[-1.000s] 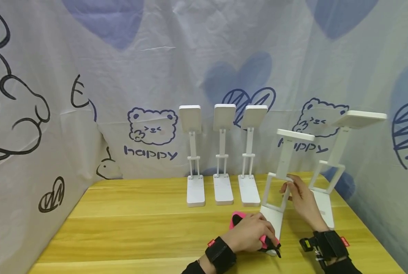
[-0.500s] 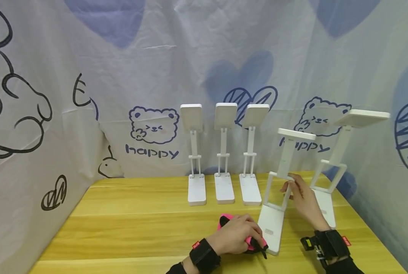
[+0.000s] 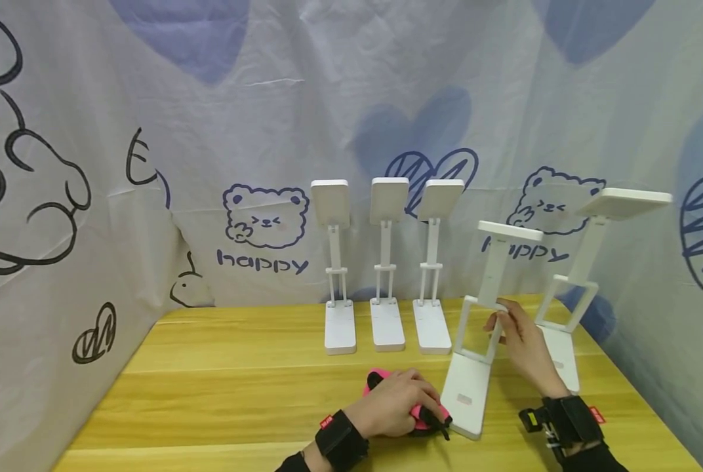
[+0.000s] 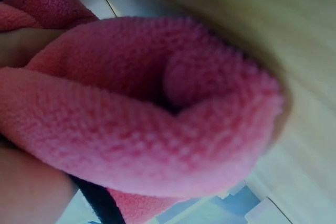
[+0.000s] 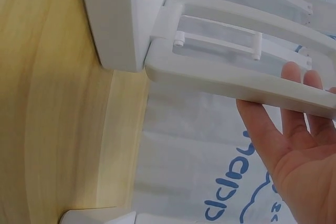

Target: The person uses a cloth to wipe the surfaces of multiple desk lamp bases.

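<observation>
My left hand grips a bunched pink cloth with black edging, low over the table beside a white folding desk lamp's base. In the left wrist view the fuzzy cloth fills most of the picture and hides much of the fingers. My right hand holds that lamp by one side of its hinged lower frame, with fingertips curled round the bar in the right wrist view. The lamp stands upright with its flat head on top. I cannot tell whether the cloth touches the base.
Three similar white lamps, a left one, a middle one and a right one, stand in a row at the back. Another lamp stands right behind my right wrist. A printed curtain encloses the wooden table.
My left hand has slid left with the cloth, off the front of the lamp's base, so the base now shows whole. The right hand keeps its hold on the frame.
</observation>
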